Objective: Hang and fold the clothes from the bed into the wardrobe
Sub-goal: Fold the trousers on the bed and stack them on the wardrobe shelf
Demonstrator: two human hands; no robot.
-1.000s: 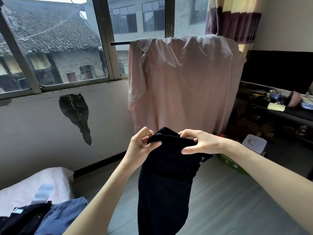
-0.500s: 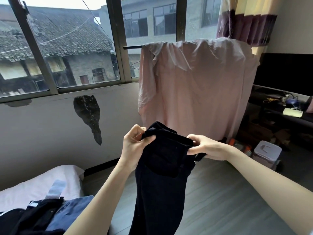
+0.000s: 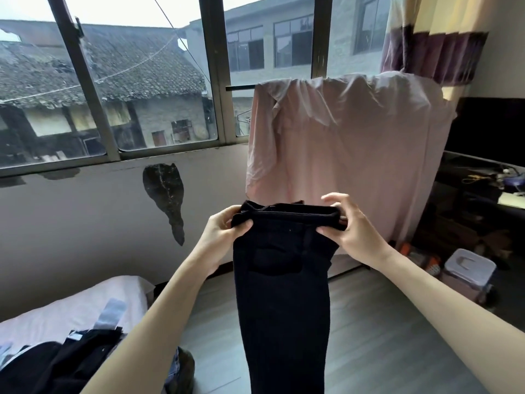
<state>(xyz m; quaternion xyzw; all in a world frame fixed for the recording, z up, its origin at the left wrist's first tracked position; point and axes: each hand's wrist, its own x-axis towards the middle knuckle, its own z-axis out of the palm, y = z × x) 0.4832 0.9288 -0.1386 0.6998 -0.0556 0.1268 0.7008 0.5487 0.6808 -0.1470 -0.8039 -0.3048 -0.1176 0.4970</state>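
Left hand: the left hand [image 3: 224, 230] is raised at chest height, its fingers curled round the left end of the waistband.
Right hand: the right hand [image 3: 350, 226] pinches the right end between thumb and lower fingers; the upper fingers are lifted.
Black trousers: the black trousers [image 3: 281, 280] are held up, hanging before a pink sheet [image 3: 355, 155].
Cut off: the trouser legs are cropped below; the clothes [image 3: 56, 365] on the bed [image 3: 74, 311] are partly hidden by the left forearm.

- No writing, label, brand, number or sign can be read anywhere in the view; any tags or printing are too blurred.
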